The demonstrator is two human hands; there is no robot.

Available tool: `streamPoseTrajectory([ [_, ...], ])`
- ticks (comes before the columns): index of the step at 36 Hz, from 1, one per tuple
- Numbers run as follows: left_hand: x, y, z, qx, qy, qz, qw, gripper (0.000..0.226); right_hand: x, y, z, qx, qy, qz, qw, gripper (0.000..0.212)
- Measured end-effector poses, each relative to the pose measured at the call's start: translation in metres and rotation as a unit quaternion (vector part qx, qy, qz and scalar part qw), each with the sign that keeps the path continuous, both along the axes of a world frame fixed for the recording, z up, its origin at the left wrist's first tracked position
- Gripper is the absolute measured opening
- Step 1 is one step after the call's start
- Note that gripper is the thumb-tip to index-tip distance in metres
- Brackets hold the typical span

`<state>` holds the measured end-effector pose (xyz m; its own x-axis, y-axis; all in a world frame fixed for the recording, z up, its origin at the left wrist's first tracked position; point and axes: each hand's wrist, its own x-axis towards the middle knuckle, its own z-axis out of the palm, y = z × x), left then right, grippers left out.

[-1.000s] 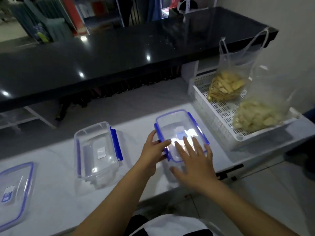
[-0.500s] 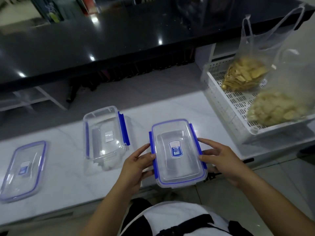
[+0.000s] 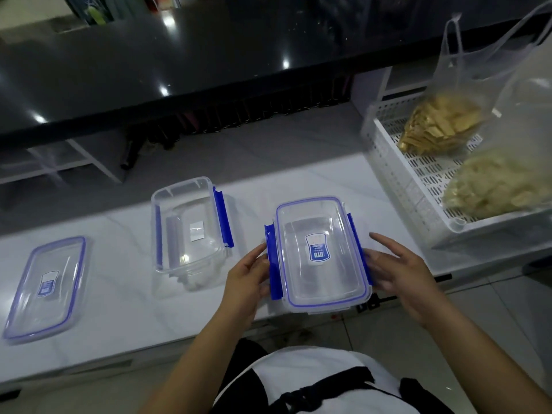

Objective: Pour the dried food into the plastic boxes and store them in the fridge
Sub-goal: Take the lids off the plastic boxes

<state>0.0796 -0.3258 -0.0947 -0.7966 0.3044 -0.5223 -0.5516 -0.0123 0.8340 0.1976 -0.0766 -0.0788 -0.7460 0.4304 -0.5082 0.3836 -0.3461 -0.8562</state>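
A clear plastic box with a blue-rimmed lid (image 3: 321,252) sits at the front edge of the white counter (image 3: 119,288), between my hands. My left hand (image 3: 248,276) pinches the blue clip on its left side, which stands flipped outward. My right hand (image 3: 397,270) lies against the box's right side with fairly straight fingers touching the right blue clip. A second box (image 3: 191,231), open and empty, stands to the left. Its loose lid (image 3: 44,285) lies further left. Two clear bags of dried food, one yellow (image 3: 439,124) and one paler (image 3: 501,183), rest in a white basket (image 3: 397,180).
The white slotted basket stands at the counter's right end. A glossy black countertop (image 3: 179,70) runs along the back, higher than the white counter. Tiled floor shows below the front edge, close to my body.
My hands moved from the top of the lid to the box's two sides. The left blue clip has swung outward. The view has tilted down and closer.
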Motion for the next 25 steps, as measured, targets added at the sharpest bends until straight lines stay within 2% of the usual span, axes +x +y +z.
streamPoseTrajectory([
  [2, 0.002, 0.0, 0.0, -0.065, 0.056, -0.019, 0.996, 0.035, 0.004, -0.005, 0.004, 0.065, 0.005, 0.008, 0.998, 0.047],
  [4, 0.004, -0.007, 0.005, -0.135, 0.138, -0.09, 0.977, 0.046, 0.013, -0.01, 0.01, 0.13, 0.028, 0.077, 0.988, 0.06],
  [8, 0.02, -0.022, 0.008, -0.177, 0.266, -0.266, 0.91, 0.099, 0.032, -0.022, 0.013, 0.246, 0.034, 0.238, 0.939, 0.093],
  [10, 0.03, -0.023, 0.007, -0.211, 0.32, -0.321, 0.866, 0.109, 0.034, -0.029, 0.008, 0.324, 0.011, 0.263, 0.908, 0.098],
  [12, 0.033, -0.019, 0.007, -0.241, 0.342, -0.35, 0.838, 0.111, 0.032, -0.033, 0.005, 0.371, 0.005, 0.255, 0.893, 0.095],
  [17, 0.014, 0.0, 0.007, -0.273, 0.352, -0.318, 0.837, 0.1, 0.005, -0.02, 0.002, 0.392, -0.004, 0.265, 0.881, 0.097],
  [21, -0.02, 0.028, 0.004, -0.284, 0.347, -0.299, 0.842, 0.103, -0.031, 0.002, 0.005, 0.412, -0.011, 0.276, 0.868, 0.099],
  [25, -0.051, 0.059, 0.006, -0.274, 0.368, -0.279, 0.843, 0.1, -0.064, 0.023, 0.009, 0.387, -0.018, 0.26, 0.884, 0.101],
])
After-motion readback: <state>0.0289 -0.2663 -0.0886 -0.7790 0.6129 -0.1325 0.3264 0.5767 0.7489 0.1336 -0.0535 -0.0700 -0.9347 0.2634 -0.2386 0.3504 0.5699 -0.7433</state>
